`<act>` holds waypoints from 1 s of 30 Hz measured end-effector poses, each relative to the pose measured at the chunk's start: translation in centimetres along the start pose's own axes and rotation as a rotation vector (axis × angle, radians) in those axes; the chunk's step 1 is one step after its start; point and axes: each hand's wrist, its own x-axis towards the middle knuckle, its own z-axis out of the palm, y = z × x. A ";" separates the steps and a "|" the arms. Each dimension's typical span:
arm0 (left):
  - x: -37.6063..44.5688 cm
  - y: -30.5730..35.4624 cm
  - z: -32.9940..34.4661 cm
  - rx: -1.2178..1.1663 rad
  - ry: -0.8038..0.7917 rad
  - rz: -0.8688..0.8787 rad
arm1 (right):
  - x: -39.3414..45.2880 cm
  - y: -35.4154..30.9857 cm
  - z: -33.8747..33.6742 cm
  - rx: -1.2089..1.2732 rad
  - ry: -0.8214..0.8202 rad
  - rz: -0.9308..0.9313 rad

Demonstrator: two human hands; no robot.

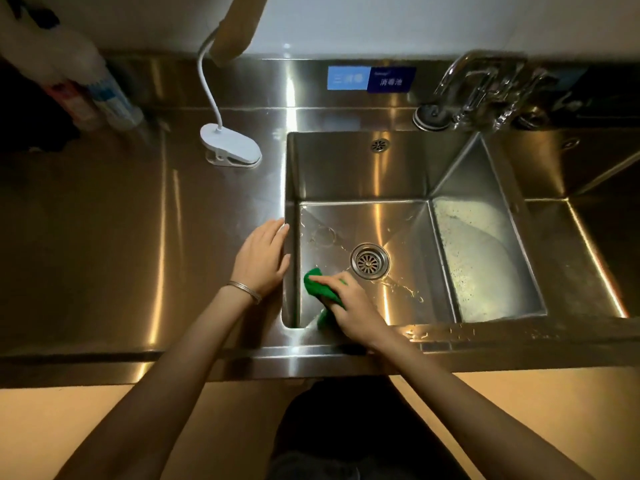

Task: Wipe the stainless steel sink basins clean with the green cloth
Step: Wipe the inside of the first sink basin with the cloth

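The stainless steel sink basin (pixel 360 174) lies in the middle of the steel counter, with a round drain strainer (pixel 370 260) in its wet floor. My right hand (pixel 349 306) is down in the basin's front left corner and holds the green cloth (pixel 317 284) against the floor, left of the drain. My left hand (pixel 261 256) rests flat on the counter at the basin's left rim, fingers straight. A second basin (pixel 588 216) shows at the far right, partly cut off.
A white clip lamp (pixel 230 143) stands on the counter behind my left hand. A chrome faucet (pixel 485 88) rises at the back right. Bottles (pixel 90 91) stand at the back left. Blue labels (pixel 370 79) are stuck on the backsplash. White residue (pixel 474 258) covers the basin's right wall.
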 end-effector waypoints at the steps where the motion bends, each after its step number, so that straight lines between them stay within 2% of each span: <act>1: 0.6 -0.1 0.2 -0.008 -0.009 -0.010 | 0.4 0.0 -0.2 0.083 0.060 0.045; 5: 2.8 -1.1 0.8 -0.018 0.027 -0.052 | 2.4 0.7 -0.3 0.181 0.146 0.116; 9: 5.8 -2.1 1.0 -0.024 0.080 -0.101 | 5.4 1.2 -0.6 0.507 0.286 0.241; 15: 10.6 -3.0 1.7 -0.012 0.073 -0.063 | 11.2 2.4 0.1 0.673 0.295 0.300; 21: 13.0 -4.0 2.2 -0.026 0.112 -0.059 | 17.4 1.6 2.4 0.946 0.322 0.489; 26: 13.5 -4.0 2.6 -0.097 0.160 -0.107 | 19.6 2.2 3.5 0.785 0.339 0.443; 30: 13.2 -4.2 2.7 -0.121 0.163 -0.118 | 17.3 4.3 5.6 0.581 0.095 0.465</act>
